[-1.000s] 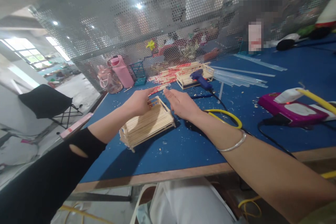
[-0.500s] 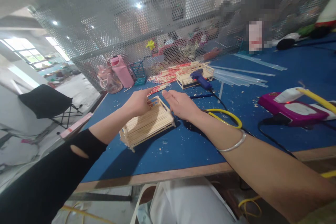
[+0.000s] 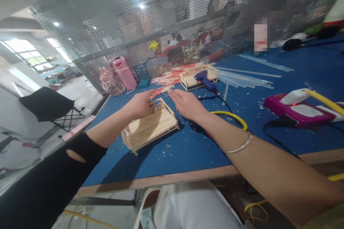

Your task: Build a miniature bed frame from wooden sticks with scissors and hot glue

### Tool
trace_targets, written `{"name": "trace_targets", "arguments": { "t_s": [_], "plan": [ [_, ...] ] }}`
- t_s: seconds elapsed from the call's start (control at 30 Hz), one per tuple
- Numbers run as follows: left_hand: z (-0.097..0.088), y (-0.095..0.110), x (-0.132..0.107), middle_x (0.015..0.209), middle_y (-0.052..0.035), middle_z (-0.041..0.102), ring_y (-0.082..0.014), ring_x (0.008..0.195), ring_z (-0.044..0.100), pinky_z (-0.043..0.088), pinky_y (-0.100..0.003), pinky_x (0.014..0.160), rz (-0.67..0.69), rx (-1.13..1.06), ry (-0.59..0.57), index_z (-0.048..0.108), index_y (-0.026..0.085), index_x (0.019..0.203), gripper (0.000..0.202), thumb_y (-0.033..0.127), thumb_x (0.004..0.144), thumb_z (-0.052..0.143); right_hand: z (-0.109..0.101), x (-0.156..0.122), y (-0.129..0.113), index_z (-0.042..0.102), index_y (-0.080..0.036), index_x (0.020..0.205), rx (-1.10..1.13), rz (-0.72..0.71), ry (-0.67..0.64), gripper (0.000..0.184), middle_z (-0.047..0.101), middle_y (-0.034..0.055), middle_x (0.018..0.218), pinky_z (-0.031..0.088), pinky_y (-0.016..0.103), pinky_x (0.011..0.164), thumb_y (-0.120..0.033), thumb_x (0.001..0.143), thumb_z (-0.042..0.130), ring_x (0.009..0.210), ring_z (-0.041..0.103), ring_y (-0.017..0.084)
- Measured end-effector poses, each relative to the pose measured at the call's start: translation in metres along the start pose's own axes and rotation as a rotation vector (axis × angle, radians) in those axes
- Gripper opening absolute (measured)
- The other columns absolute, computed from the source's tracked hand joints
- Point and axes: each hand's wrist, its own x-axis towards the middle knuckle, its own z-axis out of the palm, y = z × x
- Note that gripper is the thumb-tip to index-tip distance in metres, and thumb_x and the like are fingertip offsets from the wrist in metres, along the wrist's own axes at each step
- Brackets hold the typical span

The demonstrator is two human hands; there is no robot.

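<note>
A small tray built of thin wooden sticks (image 3: 150, 127), with low railings round its sides, rests on the blue tabletop in front of me. Over its far side lies my left hand (image 3: 139, 106), its fingers curled at the far railing. The fingertips are partly hidden. My right hand (image 3: 186, 104) is just beyond the tray's right end, thumb pressed against curled fingers. Whatever may be between them is too small to make out. Behind both hands are loose red-tipped sticks (image 3: 161, 91).
A blue glue gun (image 3: 205, 80) lies on a second stick tray (image 3: 188, 83). Clear glue sticks (image 3: 242, 78) spread to its right. A purple power strip (image 3: 298, 111) and yellow cable (image 3: 233, 114) sit at right. Pink bottles (image 3: 125, 73) stand back left, before a perforated metal screen (image 3: 107, 39).
My right hand has shifted slightly right, away from the tray's far corner. My left hand has moved slightly left. The tray has stayed in place.
</note>
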Motion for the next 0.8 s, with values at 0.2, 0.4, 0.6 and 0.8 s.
{"name": "trace_targets", "arguments": {
  "t_s": [0.2,0.4,0.6,0.8],
  "plan": [
    [-0.029,-0.043,-0.02,0.099,-0.0083,0.071,-0.0194,0.086,0.065,0.049,-0.03,0.077,-0.093,-0.493,0.256,0.054,0.017,0.127,0.064,0.035,0.067,0.068,-0.013,0.011,0.008,0.057,-0.019,0.073,-0.143,0.032,0.153,0.027,0.06,0.0045,0.068,0.037,0.028,0.065,-0.034,0.089,0.041,0.07,0.055,0.018],
    [0.019,-0.087,-0.035,0.072,-0.0011,0.067,-0.011,0.063,0.06,0.046,-0.022,0.059,-0.278,-1.092,0.552,0.062,0.015,0.093,0.046,0.049,0.063,0.071,-0.008,0.014,0.014,0.05,-0.014,0.124,-0.256,0.034,0.035,0.06,0.062,0.0096,0.11,0.043,0.025,0.071,0.0,0.066,0.045,0.082,0.058,0.016],
    [0.042,-0.089,-0.044,0.065,-0.0014,0.065,-0.0121,0.057,0.059,0.047,-0.023,0.057,-0.196,-1.425,0.358,0.063,0.014,0.088,0.051,0.059,0.063,0.068,-0.005,0.007,0.011,0.073,-0.022,0.085,-0.494,0.002,-0.292,0.021,0.07,0.003,0.078,0.039,0.024,0.062,-0.017,0.07,0.058,0.072,0.059,0.016],
    [0.042,-0.09,-0.063,0.093,-0.0106,0.072,-0.0246,0.087,0.065,0.052,-0.031,0.074,-0.221,-1.418,-0.01,0.072,0.015,0.086,0.044,0.037,0.049,0.079,0.002,0.003,0.012,0.074,-0.02,0.075,-0.529,-0.038,-0.498,0.019,0.07,0.0042,0.074,0.033,0.024,0.055,-0.014,0.069,0.057,0.067,0.058,0.015]
  ]
}}
